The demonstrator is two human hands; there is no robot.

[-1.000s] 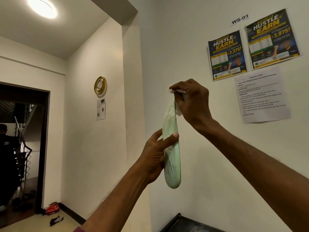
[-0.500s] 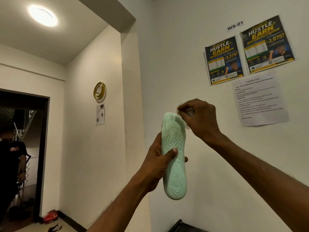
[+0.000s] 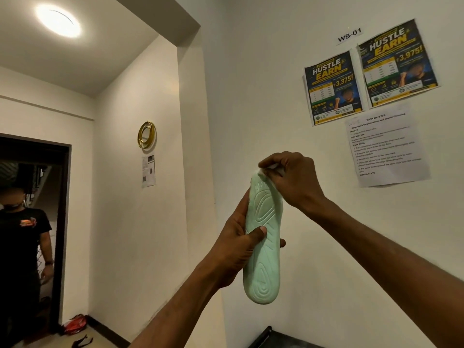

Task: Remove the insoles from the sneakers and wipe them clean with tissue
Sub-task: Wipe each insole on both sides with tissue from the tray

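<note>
In the head view, the one view we have, the insole is held up in the air at about chest height, upright, ribbed underside toward us, in front of the wall. We judge it is raised like this so the light falls on it and both hands can reach it freely.

The left hand grips it at mid-length: the thumb lies across the near face, and the other fingers curl round behind, with one tip showing past the far edge. That grip, we think, steadies the insole against the rubbing.

The right hand is at the top end, fingers curled tight and pinching a small wad of tissue against the tip of the insole. Most of the wad is hidden inside the fist. The wiping is in hand at this end, and the rest of the face is left to do. No sneakers show.

No table is under the hands. Only a dark edge shows at the bottom, and we cannot tell what it is.

The room is white-walled. Two posters and a printed sheet hang on the right, and a round gold mirror hangs on the left wall. A lamp glows on the ceiling. A person stands in the dark doorway, and a red shoe lies on the floor nearby.
</note>
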